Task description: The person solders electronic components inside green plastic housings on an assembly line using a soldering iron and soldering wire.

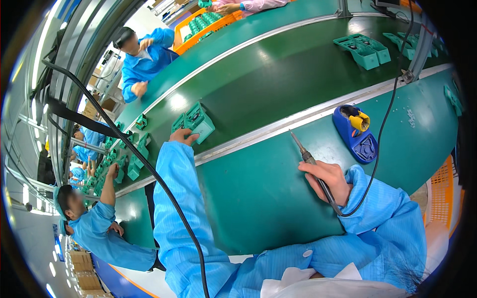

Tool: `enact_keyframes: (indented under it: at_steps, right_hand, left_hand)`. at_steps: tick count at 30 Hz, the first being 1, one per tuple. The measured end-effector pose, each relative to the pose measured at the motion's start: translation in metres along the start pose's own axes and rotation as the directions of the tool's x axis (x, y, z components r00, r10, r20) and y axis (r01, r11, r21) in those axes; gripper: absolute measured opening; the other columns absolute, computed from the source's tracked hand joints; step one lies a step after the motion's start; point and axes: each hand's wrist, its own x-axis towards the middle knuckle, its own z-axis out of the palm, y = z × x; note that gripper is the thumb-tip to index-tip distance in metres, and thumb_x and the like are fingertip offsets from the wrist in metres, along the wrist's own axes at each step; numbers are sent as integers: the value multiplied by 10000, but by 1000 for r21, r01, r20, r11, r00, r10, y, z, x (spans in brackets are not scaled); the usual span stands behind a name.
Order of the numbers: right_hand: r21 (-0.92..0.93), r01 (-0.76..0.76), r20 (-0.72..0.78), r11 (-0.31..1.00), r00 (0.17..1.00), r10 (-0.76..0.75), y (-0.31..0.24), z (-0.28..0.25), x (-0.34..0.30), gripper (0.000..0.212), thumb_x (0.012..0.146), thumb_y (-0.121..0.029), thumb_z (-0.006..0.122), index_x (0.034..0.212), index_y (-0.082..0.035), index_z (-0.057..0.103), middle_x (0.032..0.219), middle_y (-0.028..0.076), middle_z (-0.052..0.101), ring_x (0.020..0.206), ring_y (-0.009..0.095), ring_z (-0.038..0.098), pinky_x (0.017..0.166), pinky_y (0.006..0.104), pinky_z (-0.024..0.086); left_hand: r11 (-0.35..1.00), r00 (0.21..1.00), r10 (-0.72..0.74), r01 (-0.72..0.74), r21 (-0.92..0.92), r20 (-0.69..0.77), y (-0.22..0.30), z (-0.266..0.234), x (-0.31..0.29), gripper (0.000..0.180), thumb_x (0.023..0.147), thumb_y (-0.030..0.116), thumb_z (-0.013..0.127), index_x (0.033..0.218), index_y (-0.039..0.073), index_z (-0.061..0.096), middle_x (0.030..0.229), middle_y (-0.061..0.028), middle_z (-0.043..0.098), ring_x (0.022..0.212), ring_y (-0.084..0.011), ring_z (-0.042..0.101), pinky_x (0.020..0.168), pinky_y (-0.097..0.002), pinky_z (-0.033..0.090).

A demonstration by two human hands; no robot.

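Observation:
My left hand (184,136) reaches out onto the dark green conveyor belt (268,69) and grips the near edge of a green plastic housing (202,128). A second housing piece lies right against it on the far left side. In my right hand (332,180) is a soldering iron (308,157), held like a pen over the green worktable (258,198). Its bare metal tip points away from me, up and to the left, apart from any part. The iron's black cord runs from the handle up the right side.
A blue soldering iron stand (361,141) with a yellow sponge holder stands right of my right hand. Small pale bits (411,118) lie beyond it. More green housings (365,49) sit on the belt. Co-workers in blue (144,62) work across and left. A black cable (164,186) crosses the view.

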Motion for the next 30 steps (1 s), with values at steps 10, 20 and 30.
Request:
enact_keyframes:
  at_steps: [10, 20, 30]
  right_hand:
    - [22, -4, -56, 1000, 998, 6, -6, -6, -10, 450, 769, 116, 627, 1189, -43, 603, 787, 124, 603, 639, 260, 610, 587, 325, 488]
    - [-40, -113, -242, 993, 965, 100, -6, -29, 8, 281, 878, 43, 621, 1153, -12, 642, 857, 155, 667, 691, 234, 669, 620, 312, 533]
    - [-82, 42, -288, 996, 955, -64, -14, -67, 3, 412, 866, -139, 725, 1243, -6, 627, 813, 123, 703, 644, 166, 655, 612, 253, 532]
  left_hand:
    - [865, 906, 365, -416, -282, -216, 124, -20, -117, 229, 716, 142, 793, 839, -25, 696, 813, -134, 628, 825, -292, 610, 777, -434, 475]
    - [820, 780, 543, -572, -2, -312, 223, 29, -232, 223, 713, 216, 795, 858, 68, 712, 827, -75, 566, 839, -261, 587, 1043, -575, 340]
    - [823, 822, 537, -560, -96, -190, 237, 39, -268, 492, 672, 268, 823, 1111, 96, 684, 1070, -112, 582, 1113, -309, 549, 1082, -616, 267]
